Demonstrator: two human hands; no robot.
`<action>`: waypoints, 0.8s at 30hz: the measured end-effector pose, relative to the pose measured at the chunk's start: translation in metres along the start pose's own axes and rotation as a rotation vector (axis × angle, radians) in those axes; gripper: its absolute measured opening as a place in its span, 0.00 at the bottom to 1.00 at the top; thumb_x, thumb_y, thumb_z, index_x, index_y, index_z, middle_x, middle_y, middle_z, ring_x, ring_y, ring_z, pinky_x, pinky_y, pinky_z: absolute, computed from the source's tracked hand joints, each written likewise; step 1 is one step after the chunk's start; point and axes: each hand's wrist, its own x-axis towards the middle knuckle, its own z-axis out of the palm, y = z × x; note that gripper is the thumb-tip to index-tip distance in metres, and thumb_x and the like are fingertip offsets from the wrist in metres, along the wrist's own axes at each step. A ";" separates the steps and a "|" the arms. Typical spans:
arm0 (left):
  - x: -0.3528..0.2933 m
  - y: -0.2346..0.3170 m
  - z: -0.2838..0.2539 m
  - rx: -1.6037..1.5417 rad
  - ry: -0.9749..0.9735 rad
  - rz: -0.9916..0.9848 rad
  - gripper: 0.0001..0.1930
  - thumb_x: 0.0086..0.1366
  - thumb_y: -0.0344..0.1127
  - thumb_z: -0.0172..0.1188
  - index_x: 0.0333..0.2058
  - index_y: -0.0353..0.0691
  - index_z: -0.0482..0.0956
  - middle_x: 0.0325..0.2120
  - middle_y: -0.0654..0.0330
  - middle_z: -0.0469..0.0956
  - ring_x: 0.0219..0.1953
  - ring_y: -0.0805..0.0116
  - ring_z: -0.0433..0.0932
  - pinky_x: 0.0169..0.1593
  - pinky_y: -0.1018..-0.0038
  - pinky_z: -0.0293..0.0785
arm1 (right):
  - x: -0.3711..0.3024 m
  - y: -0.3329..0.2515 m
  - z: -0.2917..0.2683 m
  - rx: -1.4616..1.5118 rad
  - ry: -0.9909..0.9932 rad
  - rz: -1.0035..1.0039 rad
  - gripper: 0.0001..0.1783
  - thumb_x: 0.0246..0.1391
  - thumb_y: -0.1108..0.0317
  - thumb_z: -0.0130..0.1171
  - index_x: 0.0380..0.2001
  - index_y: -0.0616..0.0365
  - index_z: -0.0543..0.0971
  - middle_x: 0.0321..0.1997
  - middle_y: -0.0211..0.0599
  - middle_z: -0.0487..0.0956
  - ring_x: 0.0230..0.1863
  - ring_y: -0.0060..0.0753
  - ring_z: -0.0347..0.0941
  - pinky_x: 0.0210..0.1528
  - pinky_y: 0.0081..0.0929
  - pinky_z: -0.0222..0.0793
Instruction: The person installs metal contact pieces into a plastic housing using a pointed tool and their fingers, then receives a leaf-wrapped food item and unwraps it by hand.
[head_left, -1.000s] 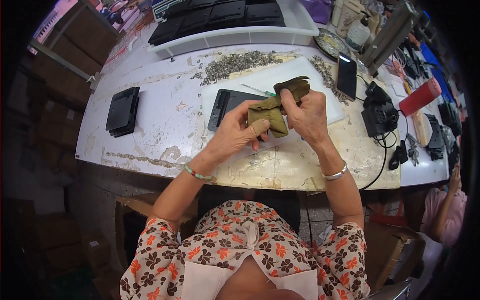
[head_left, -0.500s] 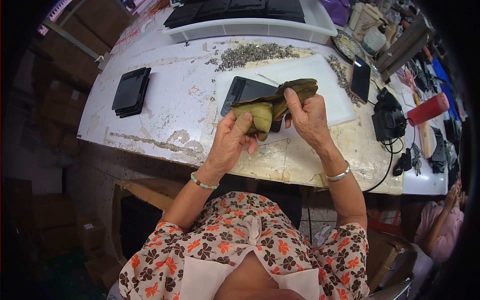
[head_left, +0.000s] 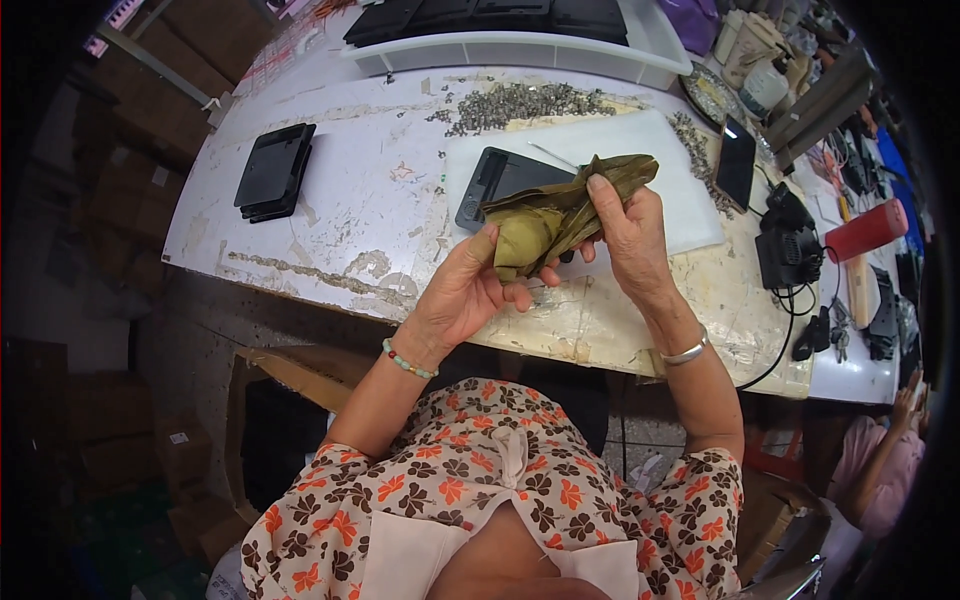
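Observation:
Both my hands hold a leaf-wrapped rice dumpling (head_left: 527, 240) above the near part of the table; its olive-green leaves are partly loosened. My left hand (head_left: 466, 290) cups the bulky end, thumb on the leaf and fingers underneath. Over at the other end, my right hand (head_left: 632, 235) pinches the loose leaf ends between thumb and fingers. The filling is hidden by the leaves. Behind and below the dumpling, a black flat plastic part (head_left: 507, 176) lies on a white foam sheet (head_left: 640, 140), with a thin metal rod (head_left: 550, 154) beside it.
Small metal pieces (head_left: 530, 105) are heaped beyond the sheet. A white bin (head_left: 520, 52) of black panels stands at the back. Stacked black parts (head_left: 275, 172) lie to the left. To the right are a phone (head_left: 736, 163), a black device with cables (head_left: 785, 250) and a red cylinder (head_left: 866, 228).
The leaves have been spread, showing more of the wrapped bulk. My left hand has turned more palm-up beneath the dumpling. The whole view has shifted slightly.

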 end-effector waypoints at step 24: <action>-0.038 0.001 0.027 0.417 0.263 -0.034 0.28 0.64 0.27 0.65 0.60 0.29 0.67 0.51 0.56 0.73 0.50 0.71 0.77 0.57 0.74 0.76 | -0.014 0.008 0.016 -0.573 0.156 -0.433 0.10 0.60 0.68 0.61 0.29 0.65 0.80 0.16 0.41 0.76 0.14 0.32 0.71 0.19 0.29 0.65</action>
